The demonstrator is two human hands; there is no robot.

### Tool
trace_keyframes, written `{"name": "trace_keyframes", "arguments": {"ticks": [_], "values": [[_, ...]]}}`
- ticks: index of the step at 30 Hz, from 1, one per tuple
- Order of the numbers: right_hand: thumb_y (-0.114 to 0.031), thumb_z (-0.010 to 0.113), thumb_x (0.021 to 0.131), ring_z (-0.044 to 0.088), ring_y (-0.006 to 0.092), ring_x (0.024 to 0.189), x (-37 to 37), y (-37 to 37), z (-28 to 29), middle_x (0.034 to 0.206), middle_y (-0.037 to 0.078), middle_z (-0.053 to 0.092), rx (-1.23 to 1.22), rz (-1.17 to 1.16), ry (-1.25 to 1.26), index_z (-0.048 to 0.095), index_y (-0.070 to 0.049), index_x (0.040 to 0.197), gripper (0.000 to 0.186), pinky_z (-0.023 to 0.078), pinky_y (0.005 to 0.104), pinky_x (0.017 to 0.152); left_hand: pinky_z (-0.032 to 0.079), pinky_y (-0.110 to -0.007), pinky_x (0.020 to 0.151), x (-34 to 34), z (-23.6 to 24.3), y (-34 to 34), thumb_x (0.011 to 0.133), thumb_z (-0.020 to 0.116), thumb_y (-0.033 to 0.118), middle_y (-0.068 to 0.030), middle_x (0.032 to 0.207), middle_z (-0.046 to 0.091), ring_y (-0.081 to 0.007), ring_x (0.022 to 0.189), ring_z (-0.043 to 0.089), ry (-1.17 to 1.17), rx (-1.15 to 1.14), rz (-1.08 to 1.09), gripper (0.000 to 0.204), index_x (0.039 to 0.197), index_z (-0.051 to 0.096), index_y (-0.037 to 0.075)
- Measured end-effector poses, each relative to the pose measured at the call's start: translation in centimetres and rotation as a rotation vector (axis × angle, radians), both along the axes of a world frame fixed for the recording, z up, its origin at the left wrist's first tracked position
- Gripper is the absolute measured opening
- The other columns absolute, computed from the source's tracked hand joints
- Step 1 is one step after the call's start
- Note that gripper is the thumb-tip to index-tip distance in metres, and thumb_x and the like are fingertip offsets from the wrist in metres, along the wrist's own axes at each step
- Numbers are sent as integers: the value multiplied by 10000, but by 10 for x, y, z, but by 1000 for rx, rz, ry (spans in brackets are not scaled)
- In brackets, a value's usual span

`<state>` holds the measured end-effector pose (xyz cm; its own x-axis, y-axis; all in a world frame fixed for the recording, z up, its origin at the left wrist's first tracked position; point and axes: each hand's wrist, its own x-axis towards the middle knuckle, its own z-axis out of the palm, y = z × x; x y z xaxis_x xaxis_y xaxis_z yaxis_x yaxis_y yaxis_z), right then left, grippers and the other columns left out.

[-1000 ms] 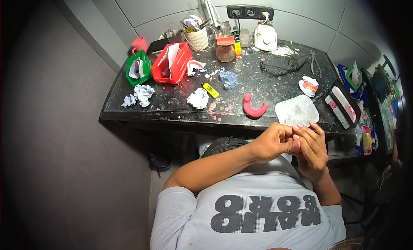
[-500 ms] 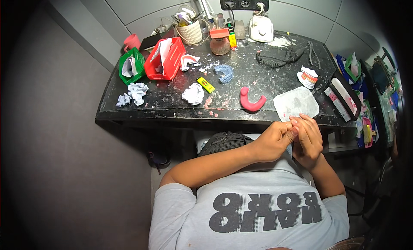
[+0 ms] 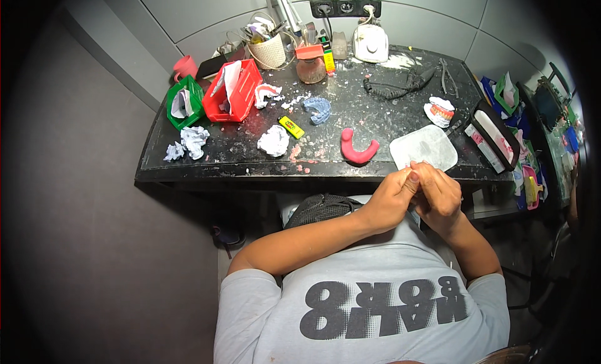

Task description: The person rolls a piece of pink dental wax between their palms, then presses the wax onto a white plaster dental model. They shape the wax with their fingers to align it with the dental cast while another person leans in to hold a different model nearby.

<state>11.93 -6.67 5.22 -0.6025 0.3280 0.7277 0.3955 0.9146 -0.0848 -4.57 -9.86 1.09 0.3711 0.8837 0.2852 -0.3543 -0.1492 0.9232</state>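
The left hand (image 3: 395,198) and right hand (image 3: 440,198) touch, fingers curled in; whether they pinch anything is hidden. The pale flat sheet (image 3: 426,146) lies just past them on the table (image 3: 235,158), the pink curved piece (image 3: 359,157) near it, maybe for easy reach.

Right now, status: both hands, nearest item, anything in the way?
Left hand, right hand: held together, anything between them hidden. Pale plate: on desk, beyond hands, which partly block its near edge. Pink arch: left of plate.
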Motion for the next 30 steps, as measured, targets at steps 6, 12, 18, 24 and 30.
{"name": "trace_keyframes", "arguments": {"ticks": [6,12,18,24,30], "values": [[55,755,717,761,373,937,5,5,17,1036,199,745,-70,75,1,687,81,1157,446,624,491,942,543,-364,995,1,14,-5,1148,343,524,-117,1194,694,-189,1112,683,-255,-286,-121,606,1237,625,-5],[56,685,831,723,386,1110,-2,0,5,1194,230,719,-61,7,-79,627,106,1280,455,535,557,1088,537,-337,994,0,0,0,1143,415,484,-84,1173,690,-158,1092,673,-239,-226,-72,538,1271,607,-2],[29,649,903,596,403,1351,5,-20,20,1482,284,572,-209,-43,-215,499,123,1460,584,405,570,1201,545,-289,888,5,-1,0,1148,462,421,-41,1105,697,-95,982,659,-256,-123,-19,423,1236,592,28],[26,710,891,620,365,1335,17,-26,43,1449,229,628,-309,46,-233,581,60,1424,549,459,521,1157,549,-313,932,-1,-12,2,1138,504,407,-47,1077,698,-123,1014,668,-97,-27,-36,428,1205,623,1],[-74,767,908,679,375,1239,20,-30,54,1346,213,701,-382,67,-78,666,27,1310,427,501,497,1093,555,-308,902,-5,-5,-1,1134,542,360,-39,1040,719,-107,973,676,-113,-35,-82,368,1139,669,15]]}}
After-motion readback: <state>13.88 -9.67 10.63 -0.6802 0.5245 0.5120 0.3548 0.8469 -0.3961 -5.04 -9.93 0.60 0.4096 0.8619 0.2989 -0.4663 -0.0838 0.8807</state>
